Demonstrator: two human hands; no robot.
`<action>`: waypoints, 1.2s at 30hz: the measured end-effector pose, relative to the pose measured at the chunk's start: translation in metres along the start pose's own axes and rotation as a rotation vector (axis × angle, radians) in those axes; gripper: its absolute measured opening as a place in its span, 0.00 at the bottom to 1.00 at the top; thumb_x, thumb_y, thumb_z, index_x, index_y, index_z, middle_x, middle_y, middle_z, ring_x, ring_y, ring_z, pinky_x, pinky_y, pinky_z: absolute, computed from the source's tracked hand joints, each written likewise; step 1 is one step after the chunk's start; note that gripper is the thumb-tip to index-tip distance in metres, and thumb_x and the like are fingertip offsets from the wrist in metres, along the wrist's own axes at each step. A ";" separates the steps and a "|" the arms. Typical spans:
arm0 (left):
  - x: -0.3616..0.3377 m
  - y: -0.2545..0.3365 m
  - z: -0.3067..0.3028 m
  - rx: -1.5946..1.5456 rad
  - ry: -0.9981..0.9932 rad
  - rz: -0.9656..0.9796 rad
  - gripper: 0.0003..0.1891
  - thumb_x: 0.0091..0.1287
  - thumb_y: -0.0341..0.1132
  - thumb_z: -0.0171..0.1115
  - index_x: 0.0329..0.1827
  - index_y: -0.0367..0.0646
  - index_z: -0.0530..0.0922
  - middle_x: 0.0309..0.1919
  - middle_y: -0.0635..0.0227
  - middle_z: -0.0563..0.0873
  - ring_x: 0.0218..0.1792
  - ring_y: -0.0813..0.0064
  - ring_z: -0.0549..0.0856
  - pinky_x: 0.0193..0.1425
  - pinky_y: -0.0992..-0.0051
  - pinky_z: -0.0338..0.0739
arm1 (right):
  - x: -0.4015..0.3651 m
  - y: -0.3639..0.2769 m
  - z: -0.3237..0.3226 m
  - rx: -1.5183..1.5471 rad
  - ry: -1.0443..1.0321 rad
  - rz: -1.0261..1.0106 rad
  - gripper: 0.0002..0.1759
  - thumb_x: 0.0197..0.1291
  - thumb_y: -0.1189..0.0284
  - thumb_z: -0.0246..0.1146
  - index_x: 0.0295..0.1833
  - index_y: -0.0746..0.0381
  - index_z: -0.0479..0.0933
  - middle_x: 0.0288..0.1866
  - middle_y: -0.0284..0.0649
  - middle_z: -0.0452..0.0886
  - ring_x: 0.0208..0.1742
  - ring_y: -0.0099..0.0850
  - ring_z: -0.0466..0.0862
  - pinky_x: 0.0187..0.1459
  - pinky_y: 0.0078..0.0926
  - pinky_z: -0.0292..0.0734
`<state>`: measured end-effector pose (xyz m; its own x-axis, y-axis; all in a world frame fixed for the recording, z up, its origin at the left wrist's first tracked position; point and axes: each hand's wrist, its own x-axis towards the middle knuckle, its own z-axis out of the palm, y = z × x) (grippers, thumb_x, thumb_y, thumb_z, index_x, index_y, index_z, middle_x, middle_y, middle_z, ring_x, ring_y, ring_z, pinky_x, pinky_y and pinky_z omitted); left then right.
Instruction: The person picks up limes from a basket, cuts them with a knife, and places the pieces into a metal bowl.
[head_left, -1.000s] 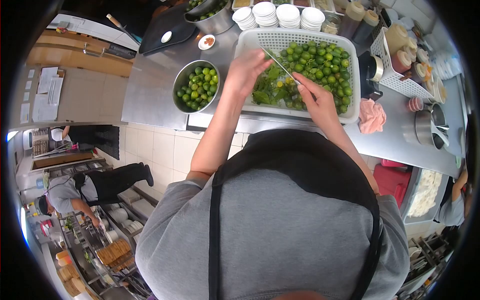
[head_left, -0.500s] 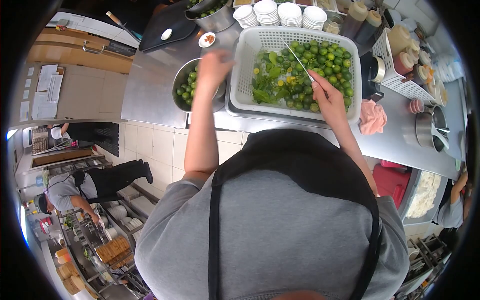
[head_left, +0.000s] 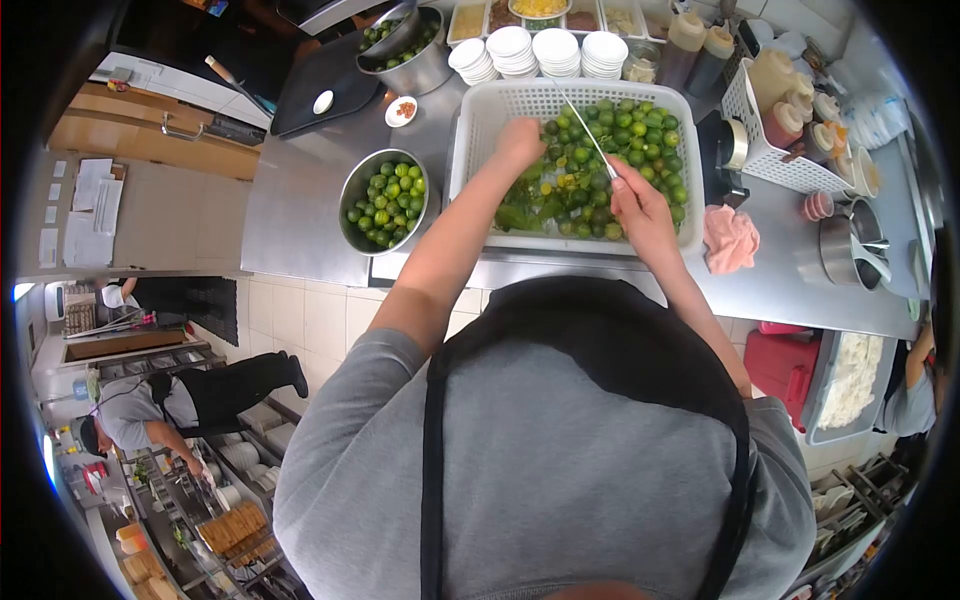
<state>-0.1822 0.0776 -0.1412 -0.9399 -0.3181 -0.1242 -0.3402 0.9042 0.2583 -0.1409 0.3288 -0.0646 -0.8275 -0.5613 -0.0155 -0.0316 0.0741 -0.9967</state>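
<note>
A white perforated basket (head_left: 475, 110) holds many small green limes (head_left: 630, 125) with loose leaves (head_left: 520, 205) at its left side. Inside the basket's left part, my left hand (head_left: 520, 145) has its fingers curled at the edge of the limes; whatever is in them is hidden. My right hand (head_left: 642, 208) grips the handle of a knife (head_left: 590, 135) over the basket's right half, its thin blade pointing away from me. Left of the basket stands a steel pot (head_left: 345, 195), filled with more limes (head_left: 385, 208).
Stacks of white dishes (head_left: 555, 52) line the basket's far side. A pink cloth (head_left: 730, 238) lies to the right, near a white crate (head_left: 735, 98) of sauce bottles. Another steel pot (head_left: 425, 75) of limes sits behind. A co-worker (head_left: 150, 395) stands at the left.
My left hand has moved right, from above the steel pot into the basket. The pot's limes are now in full view. My right hand still holds the knife over the basket.
</note>
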 end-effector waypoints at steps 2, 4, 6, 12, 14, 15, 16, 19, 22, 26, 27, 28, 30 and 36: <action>-0.001 -0.012 -0.002 -0.248 0.030 0.044 0.16 0.51 0.34 0.67 0.41 0.35 0.78 0.37 0.55 0.83 0.40 0.62 0.84 0.45 0.68 0.77 | 0.001 0.001 -0.003 -0.006 0.016 0.010 0.18 0.67 0.68 0.52 0.61 0.54 0.71 0.22 0.28 0.68 0.24 0.16 0.66 0.26 0.15 0.63; -0.028 -0.006 -0.034 -0.610 0.002 -0.024 0.17 0.52 0.32 0.65 0.44 0.33 0.76 0.37 0.56 0.83 0.41 0.64 0.84 0.46 0.69 0.77 | -0.001 0.001 -0.003 -0.014 0.027 0.028 0.18 0.67 0.67 0.52 0.61 0.54 0.72 0.22 0.28 0.68 0.25 0.16 0.67 0.27 0.15 0.64; -0.055 -0.002 -0.055 -0.971 -0.025 -0.097 0.19 0.54 0.30 0.64 0.48 0.31 0.74 0.38 0.56 0.82 0.42 0.66 0.83 0.47 0.71 0.77 | -0.002 0.000 0.000 -0.072 0.007 0.021 0.18 0.66 0.68 0.52 0.61 0.55 0.72 0.23 0.29 0.69 0.25 0.16 0.68 0.28 0.16 0.65; -0.100 0.006 -0.076 -1.664 0.058 0.017 0.15 0.60 0.21 0.57 0.50 0.32 0.73 0.45 0.57 0.81 0.46 0.63 0.83 0.54 0.70 0.77 | -0.004 0.004 0.018 -0.120 -0.087 -0.056 0.18 0.65 0.69 0.53 0.60 0.58 0.72 0.31 0.35 0.78 0.28 0.20 0.71 0.33 0.18 0.68; -0.105 0.010 -0.077 -1.745 0.132 -0.012 0.13 0.60 0.22 0.58 0.49 0.31 0.73 0.45 0.57 0.81 0.47 0.63 0.82 0.55 0.69 0.77 | -0.006 -0.002 0.020 -0.127 -0.094 -0.088 0.18 0.65 0.69 0.53 0.59 0.58 0.72 0.34 0.37 0.80 0.30 0.21 0.72 0.35 0.18 0.69; -0.107 0.011 -0.077 -1.749 0.133 -0.016 0.13 0.60 0.22 0.58 0.49 0.31 0.73 0.45 0.57 0.81 0.47 0.63 0.82 0.55 0.69 0.77 | -0.007 -0.006 0.019 -0.141 -0.106 -0.072 0.18 0.65 0.69 0.54 0.59 0.59 0.72 0.37 0.39 0.81 0.31 0.22 0.73 0.37 0.18 0.69; -0.108 0.012 -0.076 -1.737 0.178 -0.008 0.12 0.61 0.22 0.58 0.48 0.31 0.74 0.44 0.57 0.81 0.46 0.64 0.82 0.56 0.68 0.77 | -0.008 -0.009 0.018 -0.154 -0.117 -0.057 0.18 0.65 0.70 0.54 0.59 0.60 0.72 0.40 0.40 0.82 0.32 0.22 0.74 0.38 0.19 0.70; -0.109 0.013 -0.073 -1.712 0.224 0.017 0.11 0.61 0.22 0.58 0.47 0.30 0.75 0.43 0.57 0.82 0.45 0.67 0.82 0.56 0.67 0.77 | -0.010 -0.012 0.018 -0.145 -0.069 -0.117 0.17 0.65 0.70 0.54 0.59 0.59 0.73 0.37 0.39 0.82 0.31 0.21 0.73 0.37 0.18 0.70; -0.112 0.014 -0.074 -1.692 0.205 0.043 0.10 0.62 0.23 0.58 0.46 0.31 0.76 0.42 0.58 0.82 0.44 0.70 0.82 0.56 0.67 0.78 | -0.007 -0.010 0.013 -0.151 -0.063 -0.089 0.17 0.65 0.69 0.54 0.58 0.59 0.73 0.34 0.36 0.81 0.29 0.20 0.72 0.35 0.17 0.69; -0.111 0.014 -0.075 -1.654 0.175 0.038 0.10 0.61 0.23 0.58 0.45 0.32 0.76 0.40 0.60 0.82 0.42 0.72 0.83 0.55 0.66 0.78 | -0.005 -0.006 0.014 -0.130 -0.054 -0.074 0.17 0.65 0.69 0.54 0.58 0.57 0.74 0.28 0.33 0.78 0.25 0.18 0.70 0.31 0.16 0.67; -0.111 0.014 -0.076 -1.652 0.173 0.041 0.10 0.61 0.23 0.58 0.45 0.32 0.76 0.40 0.60 0.82 0.42 0.72 0.83 0.55 0.66 0.78 | -0.004 -0.003 0.015 -0.124 -0.055 -0.061 0.17 0.65 0.69 0.54 0.58 0.57 0.74 0.26 0.32 0.76 0.24 0.18 0.69 0.30 0.16 0.67; -0.112 0.015 -0.077 -1.701 0.127 0.041 0.10 0.61 0.24 0.58 0.45 0.32 0.76 0.40 0.61 0.82 0.42 0.72 0.82 0.55 0.66 0.78 | -0.003 0.000 0.015 -0.119 -0.055 -0.049 0.17 0.65 0.69 0.54 0.58 0.56 0.74 0.24 0.31 0.74 0.24 0.17 0.68 0.29 0.16 0.66; -0.116 0.021 -0.077 -1.748 0.074 0.039 0.10 0.61 0.24 0.58 0.45 0.33 0.76 0.40 0.62 0.82 0.42 0.72 0.82 0.55 0.65 0.78 | -0.001 0.007 0.010 -0.146 -0.018 -0.015 0.17 0.65 0.69 0.54 0.58 0.56 0.74 0.23 0.31 0.73 0.23 0.17 0.68 0.29 0.16 0.66; -0.115 0.031 -0.083 -1.791 0.108 0.112 0.14 0.59 0.23 0.61 0.47 0.28 0.74 0.41 0.58 0.80 0.43 0.65 0.82 0.50 0.69 0.80 | -0.003 -0.001 0.007 -0.172 0.003 -0.059 0.17 0.65 0.69 0.55 0.58 0.56 0.74 0.29 0.35 0.79 0.26 0.19 0.70 0.32 0.17 0.68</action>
<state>-0.0869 0.1186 -0.0394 -0.9309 -0.3654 0.0023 0.1720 -0.4325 0.8851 -0.1339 0.3245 -0.0636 -0.8230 -0.5665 0.0428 -0.1753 0.1815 -0.9676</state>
